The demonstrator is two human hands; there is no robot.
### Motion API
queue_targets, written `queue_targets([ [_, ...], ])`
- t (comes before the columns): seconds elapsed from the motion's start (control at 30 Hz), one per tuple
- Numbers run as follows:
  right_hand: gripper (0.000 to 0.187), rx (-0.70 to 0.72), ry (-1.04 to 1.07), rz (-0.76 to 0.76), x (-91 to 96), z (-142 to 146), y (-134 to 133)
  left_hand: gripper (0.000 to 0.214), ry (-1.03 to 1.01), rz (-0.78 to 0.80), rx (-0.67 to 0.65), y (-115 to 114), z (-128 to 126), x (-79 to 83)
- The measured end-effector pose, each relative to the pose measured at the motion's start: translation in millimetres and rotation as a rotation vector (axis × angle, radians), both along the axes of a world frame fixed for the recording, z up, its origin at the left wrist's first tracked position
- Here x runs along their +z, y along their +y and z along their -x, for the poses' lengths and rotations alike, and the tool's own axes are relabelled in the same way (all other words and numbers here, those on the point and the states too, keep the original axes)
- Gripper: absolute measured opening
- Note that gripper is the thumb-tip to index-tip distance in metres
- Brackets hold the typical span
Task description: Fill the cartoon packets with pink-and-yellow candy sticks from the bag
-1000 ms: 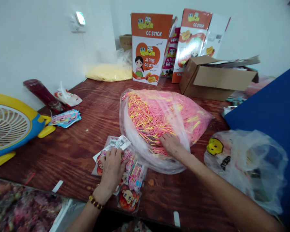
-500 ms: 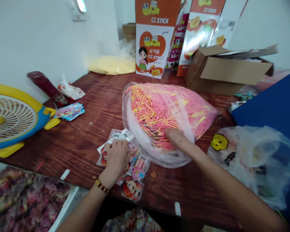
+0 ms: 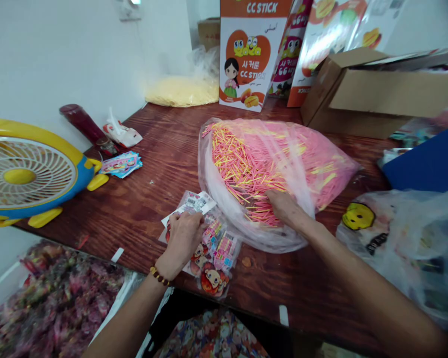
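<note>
A big clear plastic bag (image 3: 321,169) lies on the wooden table (image 3: 164,164), packed with thin pink and yellow sticks (image 3: 246,169). My right hand (image 3: 285,208) reaches into its open mouth, fingers curled down on the sticks. Just left of the bag lies a small stack of printed cartoon pouches (image 3: 212,258). My left hand (image 3: 182,238) rests on this stack, fingers bent and pinching the top pouch near its barcode label. A beaded bracelet sits on that wrist.
A yellow and blue fan (image 3: 26,174) stands at the left edge, with a dark red bottle (image 3: 85,127) and more pouches (image 3: 121,164) beside it. "CC STICK" cartons (image 3: 250,54) and a brown cardboard box (image 3: 377,94) line the back. A smiley-face plastic bag (image 3: 403,243) lies at right.
The view has tilted down and shifted, so everything sits higher and further right. My right hand stays in the sticks. My left hand has drawn its fingers together on the top pouch.
</note>
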State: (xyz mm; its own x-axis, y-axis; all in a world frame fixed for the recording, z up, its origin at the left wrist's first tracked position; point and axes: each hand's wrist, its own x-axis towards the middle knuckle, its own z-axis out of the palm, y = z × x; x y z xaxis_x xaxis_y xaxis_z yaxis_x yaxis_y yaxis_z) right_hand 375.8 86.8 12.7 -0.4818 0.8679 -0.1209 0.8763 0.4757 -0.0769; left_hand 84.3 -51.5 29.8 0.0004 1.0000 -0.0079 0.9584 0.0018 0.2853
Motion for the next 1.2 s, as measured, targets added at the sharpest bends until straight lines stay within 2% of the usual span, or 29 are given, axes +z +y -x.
queue_targets([
  [0.1, 0.022, -0.023, 0.157, 0.010, 0.7, -2.6, -0.2, 0.019, -0.055, -0.052, 0.029, -5.5, 12.2, -0.5],
  [0.2, 0.017, -0.042, 0.380, 0.034, 0.4, -1.5, -1.8, 0.030, 0.036, -0.142, 0.224, -1.9, 29.8, 0.1],
  [0.27, 0.015, -0.049, 0.490, 0.035, -0.6, 2.5, -3.6, 0.040, 0.132, -0.128, 0.323, 5.8, 40.4, -0.8],
  [0.37, 0.012, -0.069, 0.558, 0.065, -2.2, 10.1, -6.9, 0.035, 0.124, -0.068, 0.297, 19.2, 50.7, -5.8],
  [0.43, 0.010, -0.115, 0.652, 0.123, -2.5, 13.2, -8.9, 0.023, 0.018, -0.081, 0.262, 25.9, 55.1, -10.2],
  [0.5, 0.013, -0.177, 0.832, 0.180, -2.1, 14.2, -10.7, 0.016, -0.173, -0.124, 0.254, 29.7, 59.7, -13.7],
  [0.6, 0.017, -0.211, 1.066, 0.227, -3.0, 14.4, -13.6, 0.015, -0.562, -0.212, 0.249, 30.7, 66.0, -13.5],
  [0.67, 0.016, -0.203, 1.097, 0.257, -6.8, 15.3, -16.5, 0.021, -0.787, -0.238, 0.256, 29.7, 67.8, -8.2],
  [0.73, 0.015, -0.215, 1.063, 0.284, -13.0, 16.7, -19.3, 0.023, -0.937, -0.223, 0.292, 28.3, 67.1, 1.1],
  [0.83, 0.016, -0.258, 0.996, 0.281, -21.5, 17.8, -21.1, 0.023, -1.054, -0.220, 0.355, 25.9, 62.6, 20.1],
  [0.93, 0.019, -0.263, 1.014, 0.284, -23.7, 17.5, -19.9, 0.023, -1.060, -0.235, 0.352, 21.1, 52.6, 39.9],
  [1.0, 0.022, -0.250, 1.090, 0.313, -22.4, 17.5, -19.4, 0.022, -1.014, -0.189, 0.300, 16.1, 41.1, 47.6],
  [1.1, 0.026, -0.237, 1.196, 0.377, -19.2, 18.8, -20.1, 0.023, -0.942, -0.051, 0.182, 9.2, 20.4, 41.4],
  [1.2, 0.029, -0.238, 1.247, 0.394, -12.7, 18.2, -19.5, 0.025, -0.834, -0.061, 0.146, 6.4, 10.0, 20.1],
])
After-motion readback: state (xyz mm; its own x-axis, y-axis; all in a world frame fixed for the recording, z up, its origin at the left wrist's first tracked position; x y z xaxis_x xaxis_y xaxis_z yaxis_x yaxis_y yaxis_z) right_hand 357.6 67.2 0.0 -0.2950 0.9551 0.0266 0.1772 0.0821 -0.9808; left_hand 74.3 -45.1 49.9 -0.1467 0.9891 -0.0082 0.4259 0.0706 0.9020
